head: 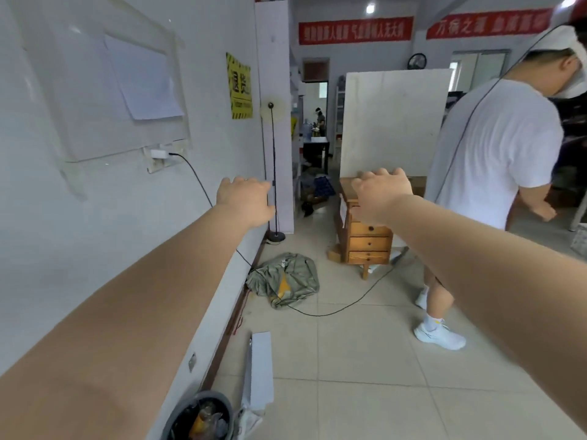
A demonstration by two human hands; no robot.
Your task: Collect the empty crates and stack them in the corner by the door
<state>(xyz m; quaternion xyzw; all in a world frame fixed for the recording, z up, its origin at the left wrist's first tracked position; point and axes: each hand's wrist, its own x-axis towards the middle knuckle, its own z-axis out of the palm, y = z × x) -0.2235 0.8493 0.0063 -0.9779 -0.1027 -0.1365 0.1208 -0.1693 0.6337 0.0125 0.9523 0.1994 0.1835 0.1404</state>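
left hand (246, 198): my arm stretched forward along the white wall (95, 201), back of hand to camera, fingers loosely curled downward, gripping nothing.
right hand (382, 193): same pose, arm out in front, fingers hanging relaxed, nothing in it. In line with the wooden drawer cabinet (368, 239) behind it; contact cannot be judged.
crates: none visible anywhere in this view, so I can't tell where they are.
cabinet: small, wood, drawers with round knobs, standing on the tile floor (365, 360) mid-room. A tall white board (394, 122) stands upright just behind it.
floor lamp (273, 173): thin black pole, round base on the floor, close to the wall by the white pillar (275, 115).
cable (203, 188): black, runs from a plug in the wall outlet (162, 155), down the wall, across the floor past the green bundle and toward the cabinet.
green bundle (286, 279): crumpled cloth or bag on the floor near the baseboard, something yellow showing in it.
white panel (260, 373): long, flat piece lying on the floor beside the wall, near me.
bin (200, 417): grey round, bottom edge of view against the wall, rubbish inside.
other person (495, 147): white t-shirt, white sneakers, standing to my right, facing away to the right.
wall items: yellow-black sign (239, 85), taped paper sheet (143, 77).
far end: red banners (355, 29) high up, an open doorway below, details there blurred.
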